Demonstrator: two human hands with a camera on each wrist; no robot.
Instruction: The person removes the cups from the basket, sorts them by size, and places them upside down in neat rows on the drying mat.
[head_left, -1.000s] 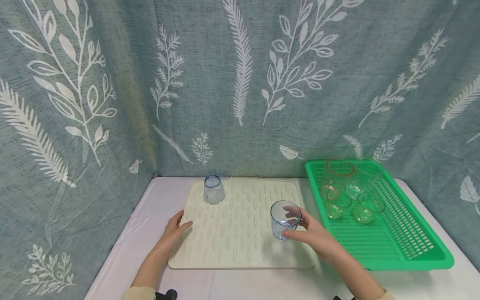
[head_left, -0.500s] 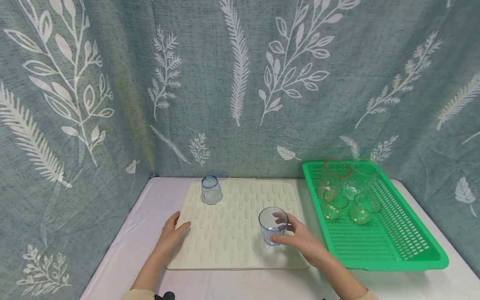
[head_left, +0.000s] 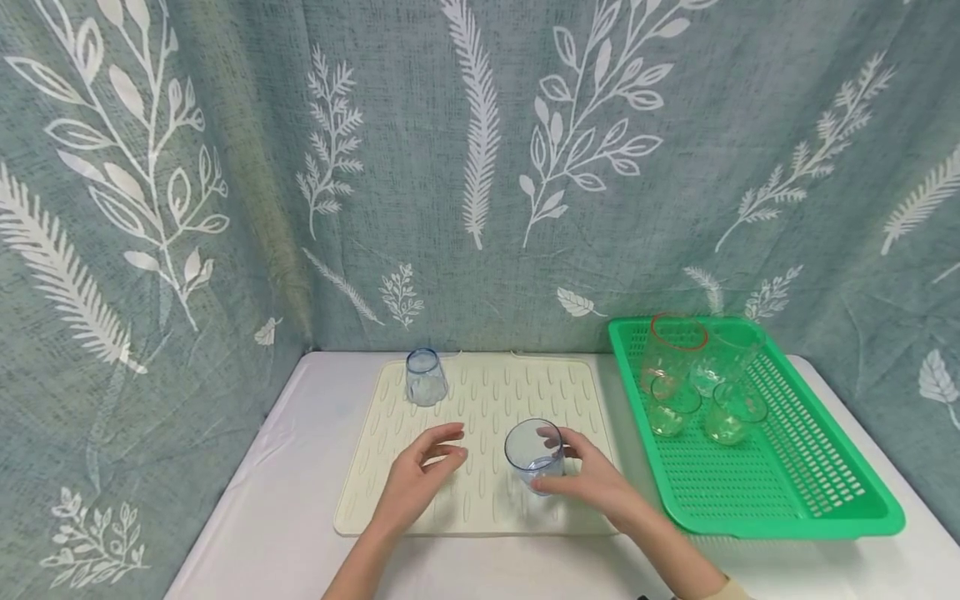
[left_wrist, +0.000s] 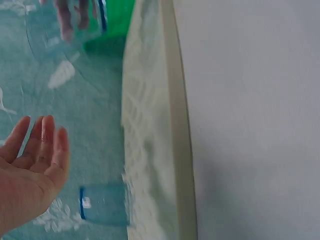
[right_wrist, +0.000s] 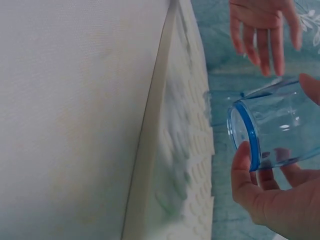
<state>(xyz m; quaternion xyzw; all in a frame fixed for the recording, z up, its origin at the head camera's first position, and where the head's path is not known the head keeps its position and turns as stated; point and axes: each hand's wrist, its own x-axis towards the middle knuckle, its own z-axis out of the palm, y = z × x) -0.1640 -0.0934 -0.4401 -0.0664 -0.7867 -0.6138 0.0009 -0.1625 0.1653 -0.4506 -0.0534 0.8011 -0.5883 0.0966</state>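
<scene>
A clear blue-tinted drinking glass (head_left: pixel 534 458) is held by my right hand (head_left: pixel 592 479), thumb on the near side and fingers behind. Its wide mouth faces up, slightly tilted. In the right wrist view, its thick blue base (right_wrist: pixel 248 135) points toward the mat, with a gap between. My left hand (head_left: pixel 423 471) hovers over the mat left of the glass, fingers extended and holding nothing; the left wrist view shows its palm (left_wrist: pixel 30 185). A similar glass (head_left: pixel 426 379) stands mouth down at the back left of the cream ribbed mat (head_left: pixel 472 508).
To the right of the mat stands a green plastic basket (head_left: pixel 787 527). Inside are several clear glasses, among them a tall one with a red rim (head_left: pixel 667 354) and a small one (head_left: pixel 735 415). A patterned grey-green curtain (head_left: pixel 420 167) hangs behind the white table (head_left: pixel 262 508).
My right hand has carried the glass leftward and slightly nearer over the mat. My left hand has left the mat's left edge and moved right, toward the glass.
</scene>
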